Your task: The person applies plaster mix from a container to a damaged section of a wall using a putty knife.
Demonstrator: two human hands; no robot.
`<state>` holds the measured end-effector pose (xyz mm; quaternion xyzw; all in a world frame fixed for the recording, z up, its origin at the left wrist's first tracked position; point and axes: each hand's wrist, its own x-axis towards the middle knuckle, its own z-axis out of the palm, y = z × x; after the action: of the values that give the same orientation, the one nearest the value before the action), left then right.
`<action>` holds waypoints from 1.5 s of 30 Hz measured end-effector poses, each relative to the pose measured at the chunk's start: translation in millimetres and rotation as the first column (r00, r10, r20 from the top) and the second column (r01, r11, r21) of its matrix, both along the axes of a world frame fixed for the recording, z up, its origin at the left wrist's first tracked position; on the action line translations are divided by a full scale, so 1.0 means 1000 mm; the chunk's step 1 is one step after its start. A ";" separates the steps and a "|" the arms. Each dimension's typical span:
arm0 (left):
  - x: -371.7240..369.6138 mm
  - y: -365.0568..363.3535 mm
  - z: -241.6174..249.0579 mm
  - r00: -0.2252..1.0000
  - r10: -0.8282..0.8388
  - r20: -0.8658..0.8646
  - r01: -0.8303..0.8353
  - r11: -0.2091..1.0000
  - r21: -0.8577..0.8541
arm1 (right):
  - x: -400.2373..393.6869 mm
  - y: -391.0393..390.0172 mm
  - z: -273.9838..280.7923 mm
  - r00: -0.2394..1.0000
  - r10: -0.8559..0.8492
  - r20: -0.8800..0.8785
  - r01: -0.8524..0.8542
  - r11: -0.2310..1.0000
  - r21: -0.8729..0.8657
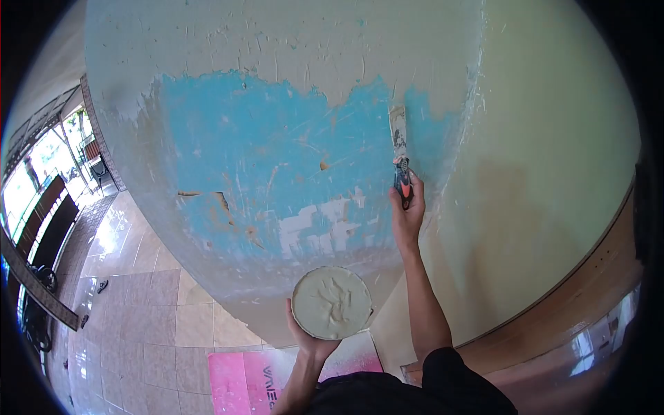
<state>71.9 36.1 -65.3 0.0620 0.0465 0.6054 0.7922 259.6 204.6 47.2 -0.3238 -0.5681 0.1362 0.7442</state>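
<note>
My right hand [409, 211] grips the black and red handle of a putty knife [400, 149]. Its blade, smeared with pale filler, points up against the blue patch of the wall [277, 145]. Lower down, my left hand [311, 339] holds a round tub of putty [330, 302] from below and the side. The pale grey-green putty in the tub has ridges and dents on its surface. Around the blue patch, the wall carries a rough greyish coat, with whitish smears low on the blue. Some cracks and chipped spots show in the blue.
A pink board [238, 384] with black lettering lies on the floor below me. To the right, a yellow-green wall [553, 138] meets the patched wall at a corner, with a brown wooden panel [553, 315] along its base. Tiled floor [138, 304] and a bright doorway are at left.
</note>
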 end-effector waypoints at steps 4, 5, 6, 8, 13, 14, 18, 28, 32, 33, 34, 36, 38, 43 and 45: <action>-0.004 -0.001 -0.001 1.000 0.028 -0.011 -0.028 0.999 -0.025 | -0.019 0.002 -0.001 0.998 0.049 0.035 -0.052 0.995 0.089; -0.005 -0.001 -0.001 1.000 0.021 0.017 -0.021 0.999 -0.030 | -0.023 -0.001 0.004 0.996 0.064 0.060 -0.072 0.989 0.128; -0.007 -0.001 -0.001 0.999 0.015 0.045 -0.013 0.999 -0.034 | -0.026 0.003 0.003 0.996 0.065 0.058 -0.072 0.989 0.129; -0.008 -0.001 0.001 0.999 0.031 0.027 -0.031 0.999 -0.018 | -0.036 0.010 0.002 0.993 0.117 -0.028 -0.107 0.968 0.228; -0.016 -0.005 0.006 0.998 0.063 -0.002 -0.063 0.998 0.018 | -0.051 0.005 0.006 0.986 0.167 0.005 -0.165 0.974 0.153; -0.019 -0.007 0.009 0.998 0.068 0.013 -0.068 0.997 0.031 | -0.050 0.010 0.004 0.995 0.098 -0.019 -0.094 0.982 0.163; -0.028 -0.008 0.010 0.996 0.078 -0.044 -0.076 0.996 0.042 | -0.026 0.030 0.002 0.960 -0.279 -0.009 0.272 0.928 0.254; -0.023 -0.009 0.012 0.997 0.039 -0.064 -0.035 0.997 0.064 | 0.018 0.049 0.007 0.820 -0.561 0.110 0.512 0.806 0.296; -0.018 -0.009 0.012 0.999 0.013 -0.048 -0.010 0.998 0.069 | 0.018 0.051 0.009 0.821 -0.557 0.123 0.515 0.816 0.263; -0.017 -0.009 0.012 0.998 0.018 -0.054 -0.014 0.997 0.076 | 0.016 0.048 0.010 0.821 -0.556 0.126 0.513 0.817 0.264; -0.016 -0.009 0.010 0.998 0.014 -0.056 -0.010 0.997 0.071 | 0.015 0.046 0.009 0.820 -0.559 0.128 0.516 0.817 0.258; -0.014 -0.007 0.007 0.997 0.038 -0.066 -0.037 0.999 0.011 | 0.016 0.043 0.003 0.816 -0.555 0.161 0.524 0.828 0.199; -0.012 -0.009 0.010 0.999 0.014 -0.045 -0.013 1.000 0.025 | 0.017 0.039 -0.004 0.820 -0.554 0.143 0.509 0.821 0.259; -0.010 -0.012 0.005 0.999 0.018 -0.050 -0.016 0.999 0.037 | 0.024 0.023 -0.022 0.825 -0.537 0.177 0.497 0.838 0.226; -0.009 -0.014 0.009 0.999 -0.011 -0.039 0.014 0.998 0.065 | 0.024 0.018 -0.015 0.827 -0.533 0.180 0.491 0.840 0.230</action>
<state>62.8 22.1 -56.6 0.1001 0.0416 0.6002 0.7925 283.7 222.2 31.9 -0.4122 -0.5542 -0.1587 0.7056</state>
